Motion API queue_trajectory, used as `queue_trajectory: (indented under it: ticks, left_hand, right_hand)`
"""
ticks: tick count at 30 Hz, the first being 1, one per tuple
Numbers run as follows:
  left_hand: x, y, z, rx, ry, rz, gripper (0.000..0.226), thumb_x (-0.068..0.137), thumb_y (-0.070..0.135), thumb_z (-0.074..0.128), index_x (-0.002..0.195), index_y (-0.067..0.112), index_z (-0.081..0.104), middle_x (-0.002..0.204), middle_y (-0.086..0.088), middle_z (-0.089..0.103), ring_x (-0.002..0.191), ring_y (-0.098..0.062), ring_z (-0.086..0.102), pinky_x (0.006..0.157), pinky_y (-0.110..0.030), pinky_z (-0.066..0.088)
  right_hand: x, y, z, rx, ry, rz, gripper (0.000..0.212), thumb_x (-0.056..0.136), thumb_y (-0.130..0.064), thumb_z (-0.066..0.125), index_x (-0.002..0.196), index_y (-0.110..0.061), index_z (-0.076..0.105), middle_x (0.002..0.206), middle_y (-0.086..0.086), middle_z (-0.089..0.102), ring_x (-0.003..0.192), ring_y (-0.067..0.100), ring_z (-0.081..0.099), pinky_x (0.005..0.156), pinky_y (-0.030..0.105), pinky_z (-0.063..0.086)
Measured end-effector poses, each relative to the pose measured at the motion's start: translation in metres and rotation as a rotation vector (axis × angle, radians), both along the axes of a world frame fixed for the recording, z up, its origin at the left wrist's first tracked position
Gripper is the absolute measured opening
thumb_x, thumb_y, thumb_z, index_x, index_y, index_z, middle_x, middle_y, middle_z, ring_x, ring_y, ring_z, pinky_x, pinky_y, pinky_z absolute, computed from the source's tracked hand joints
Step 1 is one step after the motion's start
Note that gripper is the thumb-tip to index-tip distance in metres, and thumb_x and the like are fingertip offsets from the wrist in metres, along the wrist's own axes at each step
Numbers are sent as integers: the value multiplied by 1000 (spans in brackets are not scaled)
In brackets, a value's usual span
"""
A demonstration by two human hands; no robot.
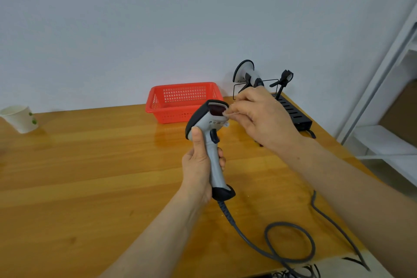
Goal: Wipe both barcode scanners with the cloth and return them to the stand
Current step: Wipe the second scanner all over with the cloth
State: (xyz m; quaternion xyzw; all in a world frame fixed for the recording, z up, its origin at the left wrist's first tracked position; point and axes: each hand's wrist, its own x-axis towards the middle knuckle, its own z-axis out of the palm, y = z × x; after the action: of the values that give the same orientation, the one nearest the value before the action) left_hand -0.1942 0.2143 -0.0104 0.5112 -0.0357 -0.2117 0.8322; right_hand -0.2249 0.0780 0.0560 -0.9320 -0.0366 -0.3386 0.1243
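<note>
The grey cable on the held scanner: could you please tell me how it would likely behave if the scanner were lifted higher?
The cable is probably floppy: it lies in a loose loop on the table. It would likely trail and drag behind the scanner rather than lift stiffly. The loop might tighten or snag.

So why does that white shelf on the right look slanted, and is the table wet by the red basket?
Head view: the wide-angle lens bows the shelf frame near the edge; the sheen on the table by the red basket is glare off glossy wood, tinted red, not visibly water; the right hand pinching the cloth looks slightly soft.
</note>
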Motion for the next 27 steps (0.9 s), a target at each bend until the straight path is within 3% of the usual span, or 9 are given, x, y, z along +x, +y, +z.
queue_trajectory:
  ticks: [4, 6, 12, 15, 17, 20, 23, 25, 27]
  left_hand:
    - [1, -4, 3, 55, -14, 23, 75, 61, 75, 48, 84, 4, 60, 54, -5, 56, 45, -17, 50, 45, -25, 46]
    - [-1, -5, 3, 90, -13, 42, 73, 60, 75, 48, 79, 5, 58, 54, -6, 56, 46, -18, 51, 45, -25, 46]
    - [-1, -1, 4, 11, -37, 14, 80, 59, 75, 51, 94, 3, 60, 55, -4, 56, 44, -16, 48, 44, -24, 44]
    - [-2, 0, 2, 24, -57, 35, 78, 61, 74, 51, 93, 3, 61, 55, -4, 57, 44, -16, 48, 45, -25, 43]
    - [-2, -1, 2, 38, -78, 42, 76, 63, 73, 51, 91, 3, 61, 56, -5, 57, 44, -16, 49, 45, -25, 44]
    - [-3, -2, 4, 27, -84, 39, 72, 63, 71, 52, 88, 4, 59, 57, -6, 57, 44, -16, 49, 44, -24, 44]
    - [-1, 0, 3, 22, -97, 52, 69, 64, 71, 52, 85, 5, 58, 56, -6, 56, 43, -16, 48, 44, -24, 44]
    - [1, 2, 2, 29, -113, 59, 71, 63, 72, 51, 87, 5, 58, 56, -5, 56, 43, -16, 48, 43, -24, 43]
    - [0, 1, 1, 57, -123, 61, 71, 62, 72, 50, 84, 5, 57, 55, -4, 57, 43, -16, 49, 43, -24, 43]
  right_hand:
    - [0, 25, 11, 316, -23, 130, 14, 86, -23, 63, 91, -11, 70, 89, -5, 60, 91, 16, 58, 83, 34, 47]
    - [0, 28, 11, 256, -85, 167, 16, 87, -20, 59, 90, -8, 70, 88, 1, 62, 89, 21, 57, 81, 34, 47]
    - [6, 4, -3, -30, -194, 29, 28, 88, -20, 50, 86, -3, 72, 83, 12, 64, 76, 29, 54, 70, 26, 41]
    - [5, 7, -2, 131, -64, 37, 25, 87, -24, 54, 89, -8, 71, 88, 7, 62, 87, 25, 55, 78, 32, 44]
    - [4, 12, 2, 198, -77, 78, 20, 87, -22, 56, 88, -8, 70, 89, 4, 62, 90, 19, 53, 82, 25, 39]
    - [9, 7, -6, 24, -103, -29, 13, 82, -18, 60, 88, -8, 68, 88, 6, 60, 86, 23, 51, 70, 34, 47]
    - [8, -1, -12, -85, -13, -83, 9, 82, -12, 63, 89, -10, 66, 89, 5, 58, 86, 27, 51, 59, 42, 51]
    - [4, 5, -3, -28, 13, -27, 16, 86, -17, 56, 89, -8, 68, 89, 5, 58, 89, 25, 51, 70, 38, 48]
    - [1, 13, 9, 188, 87, 76, 14, 87, -12, 57, 90, -6, 69, 90, 2, 58, 90, 19, 53, 79, 24, 42]
